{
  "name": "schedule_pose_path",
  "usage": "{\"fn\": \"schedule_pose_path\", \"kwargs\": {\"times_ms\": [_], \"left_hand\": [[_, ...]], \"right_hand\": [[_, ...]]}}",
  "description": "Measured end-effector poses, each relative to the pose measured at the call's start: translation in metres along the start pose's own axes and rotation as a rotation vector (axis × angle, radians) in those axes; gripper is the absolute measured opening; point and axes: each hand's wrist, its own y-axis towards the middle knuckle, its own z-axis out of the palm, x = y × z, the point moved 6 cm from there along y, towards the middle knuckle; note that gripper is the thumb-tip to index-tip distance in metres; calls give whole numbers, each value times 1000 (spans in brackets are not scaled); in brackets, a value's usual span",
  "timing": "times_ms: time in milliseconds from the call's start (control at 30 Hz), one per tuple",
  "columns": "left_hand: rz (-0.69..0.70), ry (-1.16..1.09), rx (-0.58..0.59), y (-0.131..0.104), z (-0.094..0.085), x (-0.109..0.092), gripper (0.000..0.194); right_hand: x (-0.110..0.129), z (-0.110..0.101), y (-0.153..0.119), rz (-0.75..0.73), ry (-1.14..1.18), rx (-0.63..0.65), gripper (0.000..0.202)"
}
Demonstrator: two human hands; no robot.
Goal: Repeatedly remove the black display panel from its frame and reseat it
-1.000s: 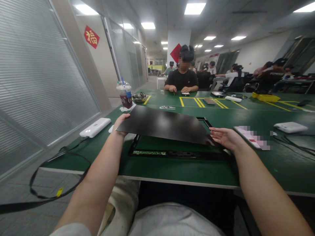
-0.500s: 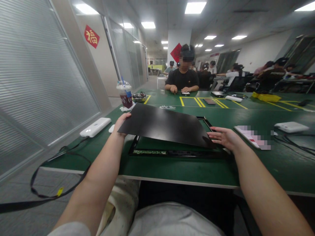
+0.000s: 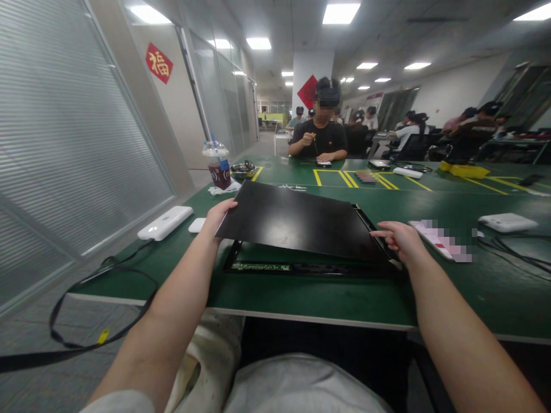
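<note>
A thin, glossy black screen panel [image 3: 288, 221] slants over a black rectangular frame [image 3: 336, 269], its left side raised and its right side down by the frame's right edge. My left hand [image 3: 220, 217] grips the panel's left edge, thumb on top. At the other end, my right hand [image 3: 398, 238] has its index finger stretched toward the panel's right edge, the other fingers loosely curled, with nothing seen in it. Whether that fingertip touches the panel or the frame I cannot tell. A green circuit strip [image 3: 260, 267] shows along the frame's front bar; the panel hides much of the frame.
On the green table [image 3: 318, 304] stand a lidded drink cup [image 3: 219, 169] and a metal bowl [image 3: 243, 168]. White power banks [image 3: 166, 222] with cables lie left and right, and a phone [image 3: 434, 240] is right of my hand. Opposite sits a co-worker [image 3: 321, 135].
The panel has shifted slightly right with my left hand. My right hand's spread fingers have drawn in, leaving the index finger extended. The co-worker opposite has raised one hand.
</note>
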Motion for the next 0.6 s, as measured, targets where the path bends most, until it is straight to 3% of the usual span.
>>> {"fn": "schedule_pose_path", "kwargs": {"times_ms": [467,600], "left_hand": [[-15,95,-54,17,-7,27,33],[-23,139,-71,18,-8,29,34]], "right_hand": [[-6,-16,12,-116,-235,-148,6],[-7,-20,17,-161,-314,-154,16]]}}
